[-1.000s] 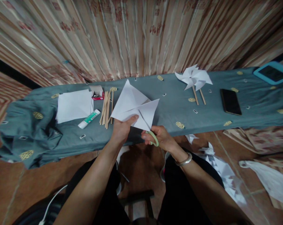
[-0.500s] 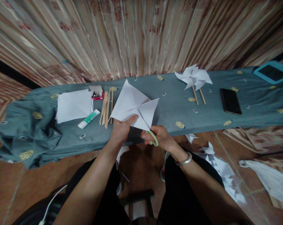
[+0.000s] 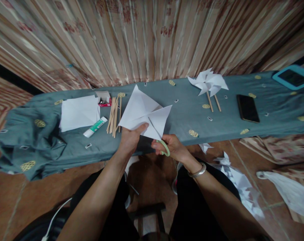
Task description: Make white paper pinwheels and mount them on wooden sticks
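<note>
A white square sheet of paper (image 3: 144, 108), slit inward from its corners, is held above the front edge of the cloth-covered table. My left hand (image 3: 132, 136) pinches its lower edge, thumb on top and fingers hidden beneath. In my right hand (image 3: 171, 146) is a pair of scissors (image 3: 165, 149) with pale green handles, at the paper's lower right corner. The blades are mostly hidden by the paper and hand. Just left of the sheet lie several thin wooden sticks (image 3: 113, 117).
On the blue-grey cloth (image 3: 182, 117) lie a paper stack (image 3: 78, 113), a glue stick (image 3: 95, 127), a red box of small metal pieces (image 3: 104, 99), paper pinwheels (image 3: 208, 82) on sticks, a black phone (image 3: 247, 108) and a blue-framed tablet (image 3: 292, 77). Paper pieces (image 3: 239, 180) lie on the floor at right.
Almost nothing differs. The paper's right flap has shifted very slightly to the right; both hands keep their places and grips.
</note>
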A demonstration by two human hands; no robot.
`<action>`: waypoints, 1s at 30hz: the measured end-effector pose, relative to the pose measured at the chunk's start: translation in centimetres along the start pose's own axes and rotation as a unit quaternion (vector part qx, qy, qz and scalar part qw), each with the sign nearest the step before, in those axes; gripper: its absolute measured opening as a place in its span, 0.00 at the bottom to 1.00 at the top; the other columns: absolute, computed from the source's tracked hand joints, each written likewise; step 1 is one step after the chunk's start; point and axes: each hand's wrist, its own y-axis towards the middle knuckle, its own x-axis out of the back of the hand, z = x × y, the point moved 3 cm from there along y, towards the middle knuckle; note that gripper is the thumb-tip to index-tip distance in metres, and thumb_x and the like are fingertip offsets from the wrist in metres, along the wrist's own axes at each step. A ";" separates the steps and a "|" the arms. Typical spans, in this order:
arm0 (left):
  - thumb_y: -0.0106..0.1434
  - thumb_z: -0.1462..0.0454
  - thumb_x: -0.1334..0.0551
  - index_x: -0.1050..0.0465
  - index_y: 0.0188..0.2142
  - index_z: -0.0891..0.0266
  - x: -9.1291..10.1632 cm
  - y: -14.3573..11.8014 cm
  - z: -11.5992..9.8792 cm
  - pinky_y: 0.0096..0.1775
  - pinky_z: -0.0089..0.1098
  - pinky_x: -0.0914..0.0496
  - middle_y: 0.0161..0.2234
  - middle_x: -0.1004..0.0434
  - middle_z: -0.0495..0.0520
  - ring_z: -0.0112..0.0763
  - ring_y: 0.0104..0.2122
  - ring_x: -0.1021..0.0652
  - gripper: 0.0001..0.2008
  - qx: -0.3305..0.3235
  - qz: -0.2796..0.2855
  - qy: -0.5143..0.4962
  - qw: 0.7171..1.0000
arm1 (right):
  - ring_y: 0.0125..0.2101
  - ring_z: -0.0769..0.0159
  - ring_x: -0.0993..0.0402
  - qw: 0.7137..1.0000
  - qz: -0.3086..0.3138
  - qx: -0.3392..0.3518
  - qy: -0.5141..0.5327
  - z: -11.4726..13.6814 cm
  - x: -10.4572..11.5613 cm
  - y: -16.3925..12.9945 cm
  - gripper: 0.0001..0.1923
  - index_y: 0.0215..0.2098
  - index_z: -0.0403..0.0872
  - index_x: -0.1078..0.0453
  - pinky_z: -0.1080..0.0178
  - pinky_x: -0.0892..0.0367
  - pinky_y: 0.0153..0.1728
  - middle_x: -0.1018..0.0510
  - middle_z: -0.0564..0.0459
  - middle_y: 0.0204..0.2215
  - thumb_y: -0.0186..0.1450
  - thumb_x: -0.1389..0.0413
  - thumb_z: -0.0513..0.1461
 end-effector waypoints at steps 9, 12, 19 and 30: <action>0.41 0.64 0.28 0.24 0.44 0.63 0.0 0.1 0.1 0.45 0.40 0.28 0.35 0.18 0.55 0.39 0.38 0.21 0.27 -0.003 -0.004 -0.002 1.000 | 0.16 0.76 0.36 1.000 -0.010 -0.004 -0.007 0.4 -0.1 -0.1 0.24 0.25 0.43 0.28 0.71 0.43 0.17 0.27 0.58 0.14 0.45 0.31 0.54; 0.41 0.64 0.28 0.24 0.43 0.62 0.1 0.0 0.1 0.45 0.39 0.28 0.35 0.18 0.54 0.39 0.37 0.21 0.26 -0.003 -0.005 -0.002 1.000 | 0.16 0.76 0.36 1.000 -0.006 0.000 -0.005 0.3 -0.1 -0.1 0.24 0.25 0.43 0.28 0.70 0.43 0.17 0.28 0.58 0.14 0.46 0.32 0.54; 0.42 0.64 0.28 0.25 0.44 0.63 0.1 -0.1 0.0 0.47 0.40 0.28 0.35 0.18 0.53 0.39 0.38 0.21 0.27 0.002 -0.004 0.002 1.000 | 0.19 0.75 0.33 0.999 0.029 -0.020 -0.009 -0.5 0.0 -0.1 0.25 0.31 0.43 0.27 0.70 0.40 0.19 0.25 0.56 0.18 0.48 0.33 0.55; 0.42 0.67 0.29 0.28 0.48 0.62 1.4 1.3 -0.9 0.54 0.43 0.32 0.42 0.19 0.56 0.40 0.45 0.21 0.30 -0.042 -0.014 -0.020 0.999 | 0.20 0.74 0.38 0.962 0.025 -0.007 -0.273 -0.8 4.4 -2.3 0.22 0.33 0.44 0.28 0.69 0.46 0.21 0.30 0.60 0.20 0.54 0.37 0.54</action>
